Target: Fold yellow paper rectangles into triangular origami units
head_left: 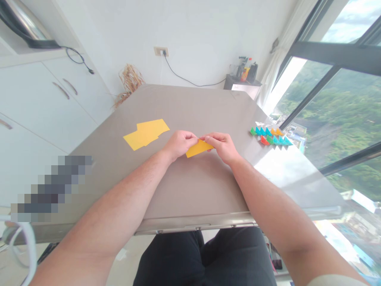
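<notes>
A folded piece of yellow paper (199,148) is held between both hands over the middle of the table. My left hand (182,143) pinches its upper left edge, fingers closed. On the other side, my right hand (220,145) grips the right end, with the thumb on top and fingertips showing beneath. Left of my hands, several flat yellow sheets (147,133) lie overlapping on the table. Some of the paper's top edge is hidden behind my fingers.
Two rows of small folded paper boats (269,136) in green, blue, orange and red stand at the table's right side by the window. A blurred-out dark object (53,186) lies at the left edge. The grey table (196,190) has its front edge at my lap.
</notes>
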The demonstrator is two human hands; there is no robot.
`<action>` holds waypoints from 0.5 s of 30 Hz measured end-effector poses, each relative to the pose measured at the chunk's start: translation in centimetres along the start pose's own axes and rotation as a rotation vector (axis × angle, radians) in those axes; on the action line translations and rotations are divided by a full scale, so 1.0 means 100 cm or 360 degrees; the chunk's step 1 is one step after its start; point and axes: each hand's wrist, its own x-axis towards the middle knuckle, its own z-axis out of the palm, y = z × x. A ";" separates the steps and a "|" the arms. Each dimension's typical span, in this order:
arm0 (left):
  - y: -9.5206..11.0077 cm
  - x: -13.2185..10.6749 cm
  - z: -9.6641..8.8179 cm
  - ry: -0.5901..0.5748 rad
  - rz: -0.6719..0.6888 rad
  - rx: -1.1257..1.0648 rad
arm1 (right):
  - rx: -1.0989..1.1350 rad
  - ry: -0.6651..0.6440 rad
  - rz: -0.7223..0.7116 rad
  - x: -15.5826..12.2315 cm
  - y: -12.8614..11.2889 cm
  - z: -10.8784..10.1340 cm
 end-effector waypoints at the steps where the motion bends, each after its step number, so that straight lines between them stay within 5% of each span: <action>1: 0.001 -0.001 0.000 -0.0010 0.0011 0.0015 | 0.0020 -0.0004 0.0021 0.001 0.000 0.000; 15: -0.001 -0.002 0.001 -0.0031 0.0026 -0.0019 | 0.0297 -0.0068 0.0191 0.005 0.007 -0.005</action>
